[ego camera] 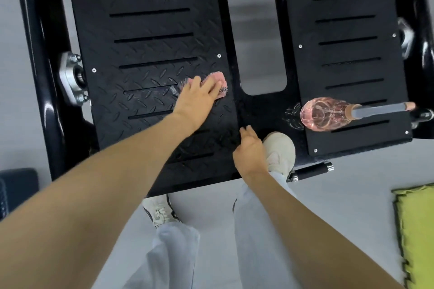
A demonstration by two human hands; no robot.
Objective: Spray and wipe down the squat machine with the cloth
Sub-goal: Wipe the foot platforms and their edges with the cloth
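The squat machine's black diamond-pattern footplate (145, 49) fills the upper frame, split into a left and a right panel (347, 58). My left hand (198, 96) presses flat on a pink cloth (219, 78) near the left panel's right edge. My right hand (249, 150) hovers with loosely curled fingers over the plate's lower middle and holds nothing. A clear pink spray bottle (324, 114) with a grey nozzle lies on its side on the right panel.
My right shoe (280, 150) rests on the plate's lower edge; my left shoe (159, 211) stands on the grey floor. A silver bearing bracket (70, 77) sticks out at the left frame. A yellow-green mat (415, 230) lies at right.
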